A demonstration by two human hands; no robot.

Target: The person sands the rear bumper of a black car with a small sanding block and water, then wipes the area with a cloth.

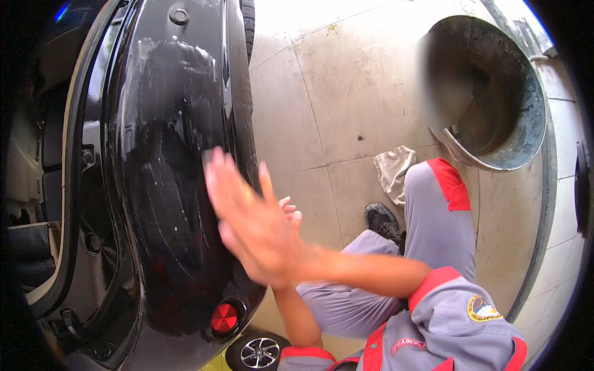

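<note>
My right hand [250,216] is over the edge of a glossy black car bumper [167,216], its fingers stretched out and smeared by motion. A small greyish spot shows at its fingertips, too blurred to name. Behind it is my left hand [289,209], mostly hidden, with only some fingertips showing beyond the right palm. The two hands overlap and seem to touch palm to palm; I make out nothing held between them. Whitish smears and wet-looking streaks mark the bumper's upper part. A round sensor [179,16] sits at its far end, a red reflector [224,318] at its near end.
The car's open rear [37,204] lies to the left. A crumpled pale cloth [395,173] is on the tiled floor [309,117] by my knee. At the far right a large metal drum [513,117] stands near the wall, partly blurred out. A car wheel [260,352] shows at the bottom.
</note>
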